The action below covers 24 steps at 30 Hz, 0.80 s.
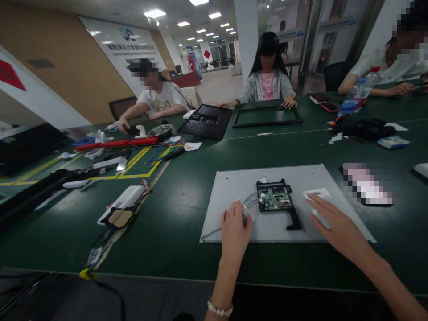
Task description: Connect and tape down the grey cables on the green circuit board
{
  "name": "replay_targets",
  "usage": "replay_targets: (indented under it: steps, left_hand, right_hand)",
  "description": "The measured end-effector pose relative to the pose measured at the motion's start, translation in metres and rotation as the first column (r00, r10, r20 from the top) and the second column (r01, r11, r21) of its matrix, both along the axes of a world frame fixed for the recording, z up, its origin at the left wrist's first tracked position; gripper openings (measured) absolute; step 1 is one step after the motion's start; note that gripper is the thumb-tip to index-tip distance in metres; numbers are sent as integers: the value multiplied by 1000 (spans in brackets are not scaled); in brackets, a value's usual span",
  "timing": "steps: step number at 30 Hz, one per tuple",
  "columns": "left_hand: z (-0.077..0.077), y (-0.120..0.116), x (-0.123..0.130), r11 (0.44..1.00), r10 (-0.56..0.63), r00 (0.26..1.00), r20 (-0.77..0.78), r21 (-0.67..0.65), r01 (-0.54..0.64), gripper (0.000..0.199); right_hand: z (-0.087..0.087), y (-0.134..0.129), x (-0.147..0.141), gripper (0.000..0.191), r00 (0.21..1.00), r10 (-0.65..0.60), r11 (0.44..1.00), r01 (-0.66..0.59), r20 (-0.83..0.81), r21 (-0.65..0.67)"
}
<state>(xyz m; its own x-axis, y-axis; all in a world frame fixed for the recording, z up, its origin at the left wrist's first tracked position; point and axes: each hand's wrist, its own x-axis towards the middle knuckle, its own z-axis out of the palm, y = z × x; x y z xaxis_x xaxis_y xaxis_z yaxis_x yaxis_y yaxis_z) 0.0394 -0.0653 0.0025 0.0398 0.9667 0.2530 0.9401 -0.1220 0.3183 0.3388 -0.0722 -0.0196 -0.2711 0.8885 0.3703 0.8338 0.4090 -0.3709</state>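
A flat light-grey panel [274,174] lies in front of me on the green table. On its middle sits a black plastic bracket [294,218] carrying a green circuit board [276,201]. Thin grey cables [251,196] run from the board's left side towards my left hand [236,227]. That hand is curled around a small whitish piece [246,213] on the panel, partly hidden by the fingers. My right hand [337,227] rests over the panel's right side, fingers stretched out, beside a white label [319,193]. Another whitish patch [321,219] shows under its thumb side.
A pixelated phone-like object [368,185] lies right of the panel. To the left are a white battery-like pack [123,203] and cables. Across the table, people sit near a black frame [267,123] and a black cover [207,122]. Bottles [356,96] stand far right.
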Motion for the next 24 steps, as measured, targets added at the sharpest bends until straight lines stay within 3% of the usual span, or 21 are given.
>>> replay_targets:
  steps: [4, 9, 16, 20, 24]
  left_hand:
    - [-2, 2, -5, 999, -8, 999, 53, 32, 6, 27]
    - [-3, -3, -11, 978, 10, 992, 125, 206, -36, 25]
    - [5, -8, -11, 932, 15, 987, 161, 356, -72, 22]
    - [14, -14, 0, 936, 40, 994, 105, 343, -74, 20]
    - [19, -26, 27, 951, 6, 997, 83, 306, -32, 24]
  right_hand:
    - [-28, -12, 60, 55, 968, -252, 963, 249, -18, -106]
    - [-42, -21, 81, 60, 878, -475, 877, 466, -61, -118]
    - [-39, -16, 65, 59, 899, -434, 894, 422, -56, -152]
    - [-37, -14, 61, 60, 895, -442, 892, 430, -65, -143]
    - [-35, -13, 54, 57, 912, -406, 906, 394, -57, -154]
